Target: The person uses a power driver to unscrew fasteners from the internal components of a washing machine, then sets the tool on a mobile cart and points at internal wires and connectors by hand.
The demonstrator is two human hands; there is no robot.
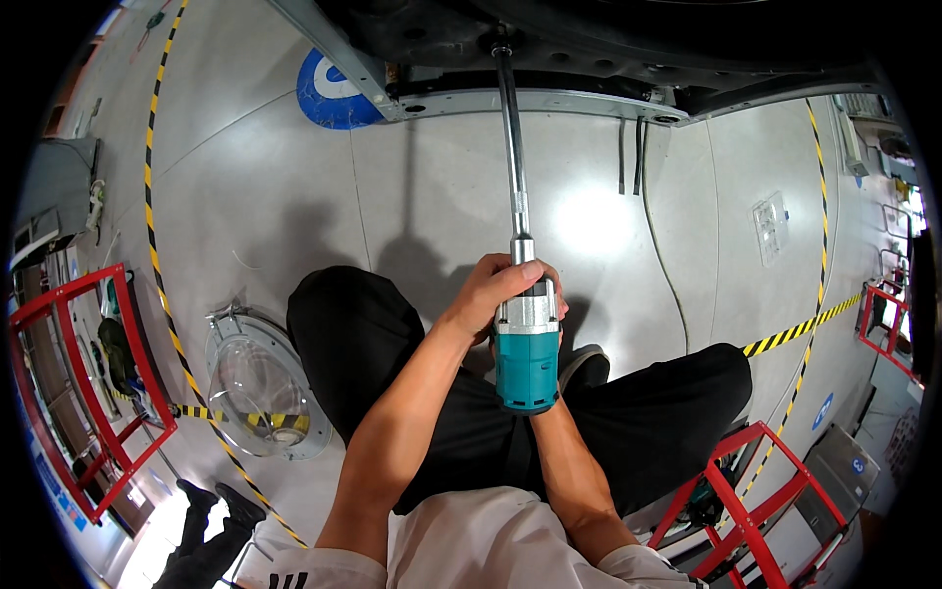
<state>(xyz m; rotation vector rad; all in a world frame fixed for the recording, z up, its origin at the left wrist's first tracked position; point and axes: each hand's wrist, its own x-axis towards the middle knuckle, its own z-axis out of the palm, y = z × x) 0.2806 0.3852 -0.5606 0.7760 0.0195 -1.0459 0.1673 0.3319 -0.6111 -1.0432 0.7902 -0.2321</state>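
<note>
The left hand [481, 296] wraps around one teal power tool [527, 365]; the right hand's hold, hidden beneath, I can't tell. Ahead of them extends one long rod [512, 147]; leftward lies one clear dome [257, 381].

A red metal stand [67, 293] and a round, clear-domed door [257, 378] are seen at lower left, a blue floor disc [339, 111] at upper left, a clear package [770, 229] at right.

My power tool [530, 365] wears smooth plastic behind a dull, cast-looking metal nose [528, 313]; its long shaft [511, 128] is glossy metal. My trousers [648, 407] are matt cloth, my shirt [481, 538] creased fabric, the floor [442, 187] smooth and shiny.
</note>
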